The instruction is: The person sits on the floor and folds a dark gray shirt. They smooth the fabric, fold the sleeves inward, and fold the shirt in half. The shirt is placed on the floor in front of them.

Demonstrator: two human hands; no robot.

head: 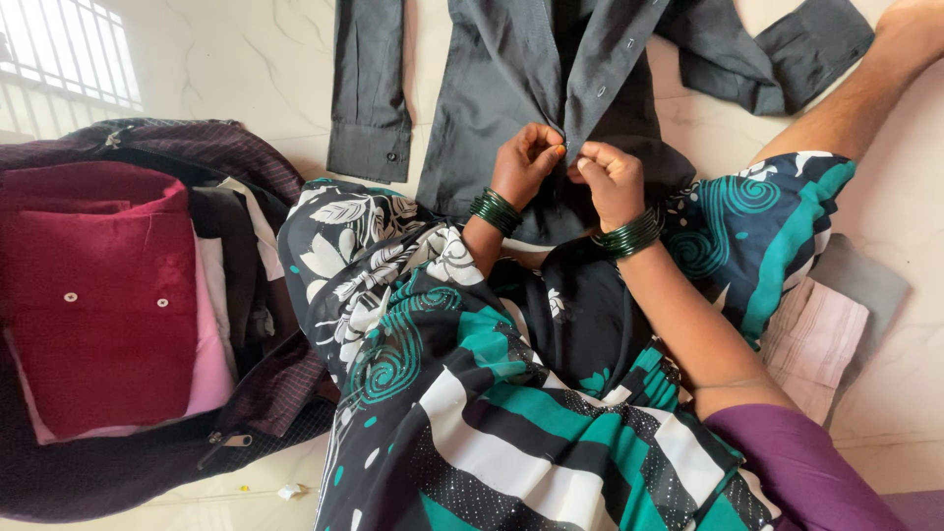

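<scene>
Draped over the lap closest to the camera is a patterned cloth [472, 393] in black, teal and white, which hides the legs. Beyond it, the left hand [526, 162] and the right hand [610, 177] both pinch narrowly the front edge of a dark grey shirt [501, 79] that lies spread on the pale floor [246, 59]. What is between the fingertips is too small to see. Its collar is cut off at the top. At left, an open bag [118, 462] holds a folded maroon garment [98, 295].

A maroon folded garment [98, 295] lies in an open dark bag [147, 462] on the pale marble floor [256, 69], beside pink cloth [814, 339].
</scene>
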